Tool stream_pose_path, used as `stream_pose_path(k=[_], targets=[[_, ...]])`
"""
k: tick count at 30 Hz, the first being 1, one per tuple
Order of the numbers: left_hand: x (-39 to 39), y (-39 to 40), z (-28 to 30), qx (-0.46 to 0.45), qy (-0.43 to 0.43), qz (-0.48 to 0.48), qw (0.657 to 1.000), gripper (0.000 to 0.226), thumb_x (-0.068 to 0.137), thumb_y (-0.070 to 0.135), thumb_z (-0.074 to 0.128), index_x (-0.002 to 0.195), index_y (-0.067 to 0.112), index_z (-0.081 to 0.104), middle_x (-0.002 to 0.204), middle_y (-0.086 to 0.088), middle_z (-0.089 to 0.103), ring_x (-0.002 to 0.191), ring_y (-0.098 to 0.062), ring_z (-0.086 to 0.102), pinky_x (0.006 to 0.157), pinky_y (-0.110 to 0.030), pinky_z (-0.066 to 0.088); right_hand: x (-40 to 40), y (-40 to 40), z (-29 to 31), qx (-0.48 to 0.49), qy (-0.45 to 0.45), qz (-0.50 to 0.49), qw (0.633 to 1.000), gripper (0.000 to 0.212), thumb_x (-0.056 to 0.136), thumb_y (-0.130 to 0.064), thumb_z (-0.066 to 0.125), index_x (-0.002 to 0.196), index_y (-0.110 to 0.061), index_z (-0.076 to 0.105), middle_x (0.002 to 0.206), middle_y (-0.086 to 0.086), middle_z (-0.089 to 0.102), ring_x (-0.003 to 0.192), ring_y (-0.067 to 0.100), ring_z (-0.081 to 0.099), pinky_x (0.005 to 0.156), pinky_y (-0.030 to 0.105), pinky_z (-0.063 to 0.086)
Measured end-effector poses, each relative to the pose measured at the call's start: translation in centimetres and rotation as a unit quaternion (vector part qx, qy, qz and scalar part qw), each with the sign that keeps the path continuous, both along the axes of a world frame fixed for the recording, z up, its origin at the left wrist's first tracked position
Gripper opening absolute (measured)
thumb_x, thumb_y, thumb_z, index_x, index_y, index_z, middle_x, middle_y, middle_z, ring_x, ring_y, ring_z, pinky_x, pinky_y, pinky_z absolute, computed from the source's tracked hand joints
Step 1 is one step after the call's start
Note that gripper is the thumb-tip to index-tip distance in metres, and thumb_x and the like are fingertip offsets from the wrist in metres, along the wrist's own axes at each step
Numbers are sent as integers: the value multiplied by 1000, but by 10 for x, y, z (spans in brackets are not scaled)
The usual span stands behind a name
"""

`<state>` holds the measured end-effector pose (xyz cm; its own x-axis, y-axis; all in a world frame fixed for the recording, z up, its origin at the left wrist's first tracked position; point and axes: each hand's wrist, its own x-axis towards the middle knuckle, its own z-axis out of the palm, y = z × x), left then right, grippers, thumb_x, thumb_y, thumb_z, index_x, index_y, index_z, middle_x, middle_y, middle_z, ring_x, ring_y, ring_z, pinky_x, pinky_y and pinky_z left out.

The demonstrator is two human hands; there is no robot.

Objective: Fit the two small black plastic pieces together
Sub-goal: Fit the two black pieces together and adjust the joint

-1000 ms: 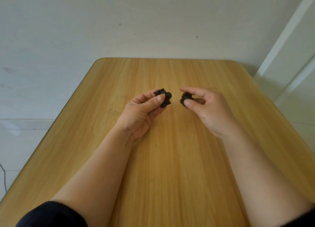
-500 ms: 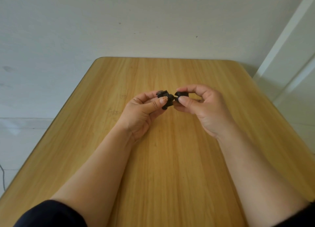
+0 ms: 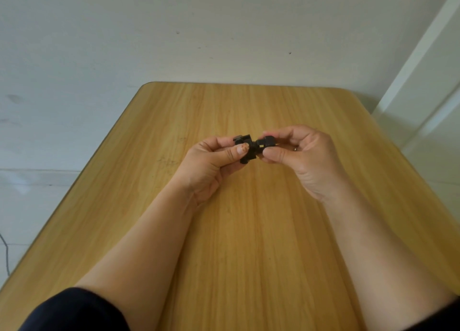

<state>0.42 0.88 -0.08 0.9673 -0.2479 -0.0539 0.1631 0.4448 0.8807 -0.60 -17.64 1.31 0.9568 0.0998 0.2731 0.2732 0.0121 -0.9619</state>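
I see a bare wooden tabletop [image 3: 249, 231] with rounded far corners filling the lower frame, a plain white wall [image 3: 199, 32] behind it and white trim at the upper right. I count two small black plastic pieces, touching at frame centre above the wood. My left hand [image 3: 206, 166] has its grip pinched on the left piece [image 3: 245, 148]; my right hand [image 3: 308, 156] is clamped on the right piece [image 3: 267, 143].
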Motion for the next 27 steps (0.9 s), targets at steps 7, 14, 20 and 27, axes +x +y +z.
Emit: stream_pose_path(k=[7, 14, 20, 27], targets=[[-2, -2, 1, 25, 3, 18, 1000, 29, 55, 6, 75, 80, 3, 60, 72, -5, 75, 70, -18, 73, 60, -23, 56, 1, -1, -5, 28, 9, 6, 1000, 23, 70, 5, 76, 86, -13, 72, 81, 1, 76, 71, 22, 72, 65, 26, 57], [-3, -4, -2, 67, -18, 26, 997, 27, 52, 9, 77, 74, 9, 62, 72, -3, 76, 73, -18, 73, 64, -25, 57, 1, -2, -8, 27, 23, 12, 999, 22, 73, 6, 73, 84, -12, 71, 77, -1, 76, 68, 20, 72, 61, 24, 56], [-3, -5, -4, 76, -24, 29, 996, 30, 49, 11, 79, 73, 11, 61, 74, -4, 76, 76, -20, 73, 65, -27, 57, 1, -3, -9, 32, 35, 14, 999, 21, 73, 7, 73, 84, -10, 71, 78, -1, 76, 71, 21, 73, 63, 25, 56], [-4, -6, -3, 80, -26, 36, 996, 30, 51, 11, 78, 75, 9, 60, 72, -3, 76, 75, -19, 73, 64, -26, 57, 1, -2, -10, 39, 35, 19, 998, 24, 71, 4, 74, 77, -20, 74, 78, 0, 76, 73, 23, 73, 63, 25, 57]])
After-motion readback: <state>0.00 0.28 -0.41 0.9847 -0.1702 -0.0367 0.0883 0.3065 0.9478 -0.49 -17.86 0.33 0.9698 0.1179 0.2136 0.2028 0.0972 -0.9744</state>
